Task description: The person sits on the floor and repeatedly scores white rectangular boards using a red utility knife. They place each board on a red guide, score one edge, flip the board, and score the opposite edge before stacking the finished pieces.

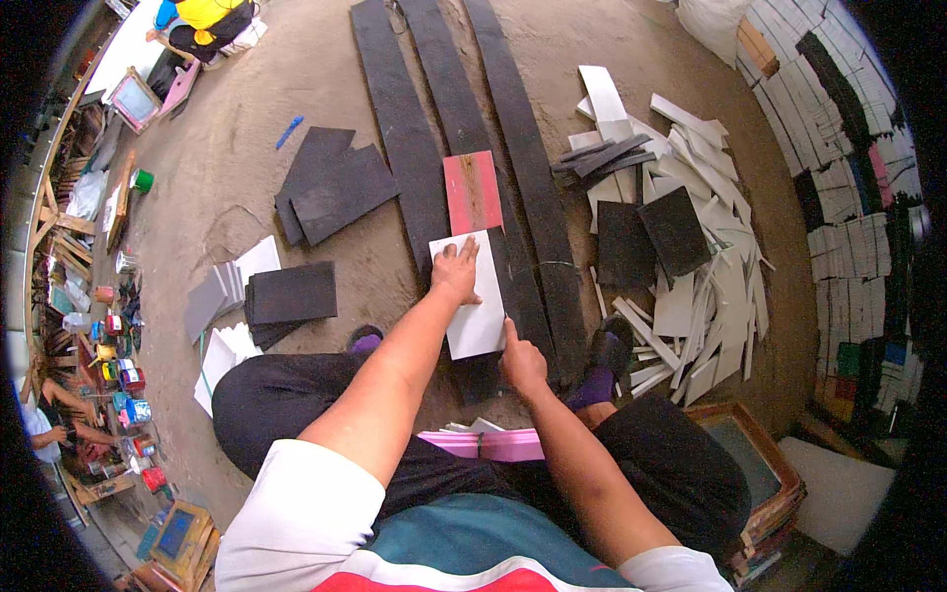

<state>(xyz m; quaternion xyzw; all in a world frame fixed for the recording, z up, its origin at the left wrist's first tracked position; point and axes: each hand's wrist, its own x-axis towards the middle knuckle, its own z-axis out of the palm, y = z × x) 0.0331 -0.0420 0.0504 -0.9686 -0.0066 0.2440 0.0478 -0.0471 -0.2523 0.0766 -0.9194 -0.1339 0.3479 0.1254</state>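
A white rectangular sheet point(474, 321) lies on a long black strip between my knees, its far end meeting a pink-red board point(460, 193) with a brown worn band down its middle. My left hand point(456, 272) presses on the sheet's upper part with its fingers spread. At the sheet's right edge is my right hand point(523, 361), its index finger pointing forward along the edge and its other fingers curled. Whatever the curled fingers grip is too small and hidden to make out. A pink stack point(508, 447) with a band around it lies near my lap.
Long black strips point(538, 197) run away from me. Black sheets point(345, 192) and a blue pen-like tool point(289, 131) lie left. White offcuts point(725, 296) heap at right, beside stacked white bundles point(848, 237). Paint tins point(130, 375) line the far left; other people sit at the left edge.
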